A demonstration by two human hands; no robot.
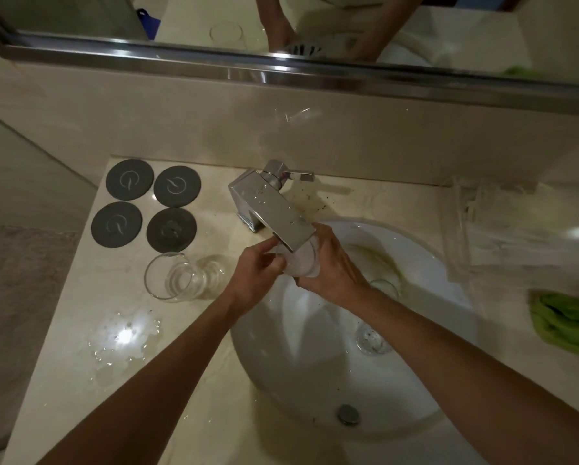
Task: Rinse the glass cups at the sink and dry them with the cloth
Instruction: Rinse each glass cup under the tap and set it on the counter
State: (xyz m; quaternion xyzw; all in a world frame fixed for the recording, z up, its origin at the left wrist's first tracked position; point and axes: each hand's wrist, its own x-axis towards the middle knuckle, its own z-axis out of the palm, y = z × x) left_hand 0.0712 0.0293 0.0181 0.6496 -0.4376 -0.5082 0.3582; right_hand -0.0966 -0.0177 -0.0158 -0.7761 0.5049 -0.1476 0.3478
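Glass cup [300,263] sits under the tap [274,209], grasped by fingers of both hands [261,263] [331,266].

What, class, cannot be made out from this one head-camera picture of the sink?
- Glass cup under the tap: both hands cover its sides, and the spout hides its rim.
- Water flow: too blurred to tell whether the tap runs.
- Left hand fingertips: hidden behind the cup.
- Second cup in the basin: mostly hidden by the right hand and wrist.
- Green cloth: cut off by the right edge.
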